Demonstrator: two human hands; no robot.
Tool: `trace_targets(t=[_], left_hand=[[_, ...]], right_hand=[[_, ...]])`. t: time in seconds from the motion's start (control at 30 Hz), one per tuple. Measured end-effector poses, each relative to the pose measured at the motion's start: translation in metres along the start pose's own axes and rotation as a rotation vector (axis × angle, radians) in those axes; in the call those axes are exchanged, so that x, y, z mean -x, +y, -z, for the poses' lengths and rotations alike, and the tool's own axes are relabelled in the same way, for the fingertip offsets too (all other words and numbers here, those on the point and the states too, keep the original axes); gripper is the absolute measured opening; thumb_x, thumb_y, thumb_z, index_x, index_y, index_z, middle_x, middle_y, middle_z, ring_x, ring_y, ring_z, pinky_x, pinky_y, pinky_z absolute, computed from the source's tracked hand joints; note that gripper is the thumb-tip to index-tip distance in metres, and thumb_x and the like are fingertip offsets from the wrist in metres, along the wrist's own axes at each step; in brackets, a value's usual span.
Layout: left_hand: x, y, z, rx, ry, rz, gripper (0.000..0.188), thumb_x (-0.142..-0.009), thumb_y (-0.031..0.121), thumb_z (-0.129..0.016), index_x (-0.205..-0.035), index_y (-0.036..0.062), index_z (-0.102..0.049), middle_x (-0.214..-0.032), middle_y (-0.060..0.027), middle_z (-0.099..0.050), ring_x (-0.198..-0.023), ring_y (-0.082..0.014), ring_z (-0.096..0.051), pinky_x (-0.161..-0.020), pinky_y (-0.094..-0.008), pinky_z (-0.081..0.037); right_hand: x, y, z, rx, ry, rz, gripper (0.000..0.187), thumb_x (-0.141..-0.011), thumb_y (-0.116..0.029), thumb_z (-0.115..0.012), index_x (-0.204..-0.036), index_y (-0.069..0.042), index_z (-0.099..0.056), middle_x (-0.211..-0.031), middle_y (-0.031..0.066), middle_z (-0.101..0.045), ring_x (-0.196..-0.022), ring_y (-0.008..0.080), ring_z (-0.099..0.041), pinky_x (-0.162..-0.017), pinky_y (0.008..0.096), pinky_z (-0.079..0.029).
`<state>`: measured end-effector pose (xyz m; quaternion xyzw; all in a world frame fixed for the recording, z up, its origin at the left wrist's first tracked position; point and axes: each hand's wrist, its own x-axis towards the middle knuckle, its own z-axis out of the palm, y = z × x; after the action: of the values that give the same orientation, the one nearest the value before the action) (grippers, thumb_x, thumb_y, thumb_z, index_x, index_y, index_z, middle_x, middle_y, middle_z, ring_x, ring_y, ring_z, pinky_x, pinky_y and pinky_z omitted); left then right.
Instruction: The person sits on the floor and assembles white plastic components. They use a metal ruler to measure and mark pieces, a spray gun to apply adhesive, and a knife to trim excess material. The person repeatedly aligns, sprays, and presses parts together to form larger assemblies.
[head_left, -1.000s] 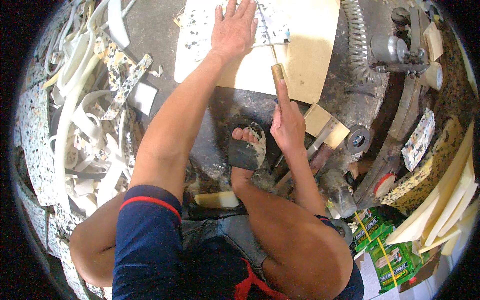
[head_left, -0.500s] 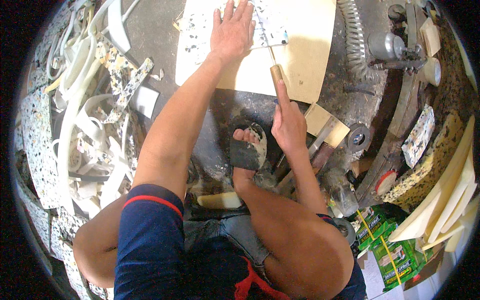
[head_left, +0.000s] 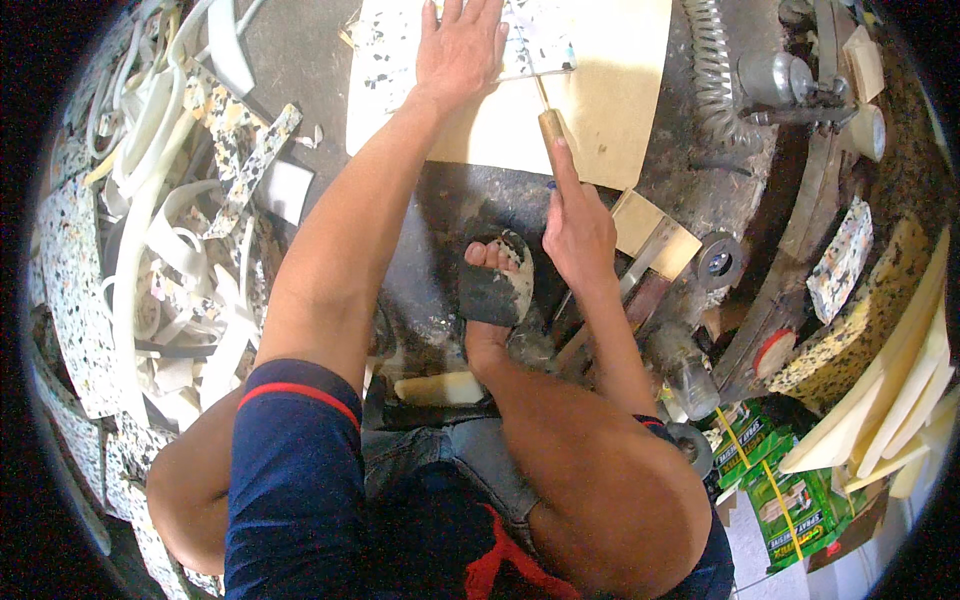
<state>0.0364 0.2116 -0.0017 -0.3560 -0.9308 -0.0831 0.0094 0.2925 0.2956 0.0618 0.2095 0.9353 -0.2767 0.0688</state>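
My left hand (head_left: 460,52) lies flat with its fingers stretched out, pressing on a white foam sheet (head_left: 390,45) speckled black, blue and tan. The top of the picture cuts off the fingertips. In my right hand (head_left: 580,232) is a knife (head_left: 551,128) with a wooden handle and a long thin blade, the index finger laid along the handle. The blade lies over the foam to the right of my left hand, crossing the sheet's near edge; its tip is hard to make out. Beneath the foam is a pale yellow board (head_left: 600,120).
Foam and white strip offcuts (head_left: 150,250) heap up on the left. To the right are a clear coiled hose (head_left: 712,80), a metal canister (head_left: 775,78), a small wooden block (head_left: 640,225), a dark tape roll (head_left: 718,262) and green packets (head_left: 790,510). My sandalled foot (head_left: 495,290) stands below the board.
The whole view has shifted slightly, so the board, foam and foot sit a little higher in the picture. Both hands keep nearly the same places relative to the foam.
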Motion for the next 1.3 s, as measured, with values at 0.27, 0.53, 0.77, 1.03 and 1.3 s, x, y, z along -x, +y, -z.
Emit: trace_targets(t=[0.27,0.53,0.77,1.03,1.3], left_hand=[[0.000,0.004,-0.001,-0.040,-0.003,-0.002,0.057,-0.104,0.028,-0.043,-0.152,-0.0008,-0.037,-0.162,-0.0185,-0.033,-0.149,-0.0406,-0.028,-0.122,-0.0579,-0.022],[-0.001,0.001,-0.001,-0.013,-0.030,0.001,0.057,-0.103,0.027,-0.044,-0.152,-0.0009,-0.037,-0.162,-0.0186,-0.033,-0.149,-0.0412,-0.028,-0.121,-0.0581,-0.022],[0.000,0.001,-0.007,-0.021,0.028,-0.016,0.056,-0.103,0.027,-0.045,-0.151,-0.0014,-0.039,-0.160,-0.0199,-0.035,-0.149,-0.0424,-0.029,-0.121,-0.0589,-0.023],[-0.001,-0.001,-0.002,-0.005,0.026,-0.025,0.056,-0.103,0.026,-0.045,-0.150,-0.0022,-0.039,-0.159,-0.0217,-0.035,-0.147,-0.0443,-0.030,-0.120,-0.0593,-0.023],[0.003,-0.013,0.002,0.150,0.089,0.066,0.060,-0.101,0.029,-0.050,-0.151,-0.0023,-0.037,-0.159,-0.0232,-0.036,-0.149,-0.0447,-0.028,-0.122,-0.0590,-0.020]], right_hand=[[-0.037,-0.002,-0.014,-0.021,0.063,0.023,0.072,-0.095,-0.007,-0.058,-0.160,-0.023,-0.030,-0.081,0.0200,-0.060,-0.070,0.0413,-0.063,-0.063,0.0531,-0.051],[0.002,0.015,-0.021,-0.023,0.027,-0.031,0.071,-0.094,-0.006,-0.057,-0.159,-0.024,-0.033,-0.085,0.0210,-0.061,-0.077,0.0412,-0.063,-0.070,0.0508,-0.050],[0.003,0.025,-0.036,-0.074,0.055,-0.013,0.073,-0.095,-0.006,-0.058,-0.160,-0.025,-0.032,-0.084,0.0202,-0.060,-0.076,0.0412,-0.063,-0.070,0.0501,-0.050],[-0.005,0.028,-0.045,-0.105,0.104,0.046,0.072,-0.095,-0.005,-0.058,-0.160,-0.020,-0.031,-0.084,0.0219,-0.059,-0.076,0.0430,-0.062,-0.068,0.0517,-0.050],[0.106,0.063,-0.051,-0.010,-0.102,-0.087,0.070,-0.095,-0.006,-0.057,-0.159,-0.019,-0.032,-0.088,0.0202,-0.059,-0.079,0.0434,-0.062,-0.067,0.0514,-0.049]])
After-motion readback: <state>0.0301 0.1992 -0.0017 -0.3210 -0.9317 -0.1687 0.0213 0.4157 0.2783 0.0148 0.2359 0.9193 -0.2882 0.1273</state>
